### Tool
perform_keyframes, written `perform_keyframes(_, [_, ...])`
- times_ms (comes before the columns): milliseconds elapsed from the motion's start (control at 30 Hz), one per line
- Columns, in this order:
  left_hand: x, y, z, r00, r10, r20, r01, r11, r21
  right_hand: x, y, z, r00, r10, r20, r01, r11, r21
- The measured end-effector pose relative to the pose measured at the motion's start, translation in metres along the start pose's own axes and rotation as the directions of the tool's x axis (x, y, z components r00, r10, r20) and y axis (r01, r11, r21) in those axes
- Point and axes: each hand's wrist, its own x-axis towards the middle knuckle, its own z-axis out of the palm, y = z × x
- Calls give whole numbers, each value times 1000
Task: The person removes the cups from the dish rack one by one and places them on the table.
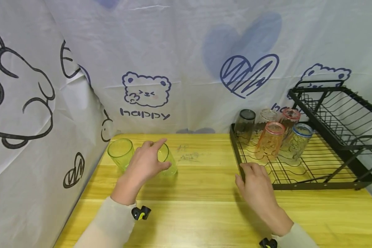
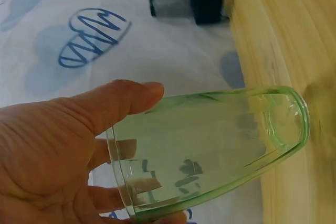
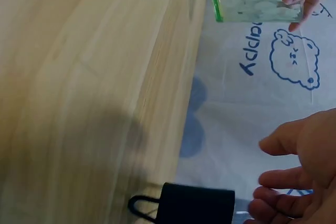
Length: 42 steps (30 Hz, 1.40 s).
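My left hand [image 1: 144, 160] holds a clear green glass [image 1: 171, 165] near its rim, thumb on one side and fingers on the other. In the left wrist view the glass [image 2: 210, 150] has its base towards the wooden table. A second green glass [image 1: 120, 151] stands upright to the left of that hand. My right hand [image 1: 256, 187] is at the front left corner of a black dish rack [image 1: 316, 186], its fingers loosely bent. The right wrist view has the right hand [image 3: 310, 166] holding nothing, beside the dark rack edge [image 3: 197, 203]; contact cannot be told.
Several glasses stand upside down in the rack's left part: a grey one [image 1: 245, 127], an orange one [image 1: 269, 141], a blue-rimmed one [image 1: 297, 141] and others. An upper wire shelf [image 1: 344, 117] rises at the right. A printed white cloth [image 1: 192, 86] hangs behind the table.
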Motion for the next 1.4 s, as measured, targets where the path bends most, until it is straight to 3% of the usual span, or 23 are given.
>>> perform_keyframes(200, [19,-15,-7,997,-13,72,10,999,38,-5,9,0,998,16,63,-11,997,-76])
perform_keyframes(400, [30,-26,-7,993,-41,109,34,997,66,-11,14,3,994,10,110,1,995,-99])
perform_keyframes(700, [38,-32,-6,985,-70,156,57,995,84,-14,17,7,998,-27,59,33,994,-107])
perform_keyframes(1400, [44,-32,-1,982,-110,156,98,992,81,-15,18,9,999,-38,28,40,994,-104])
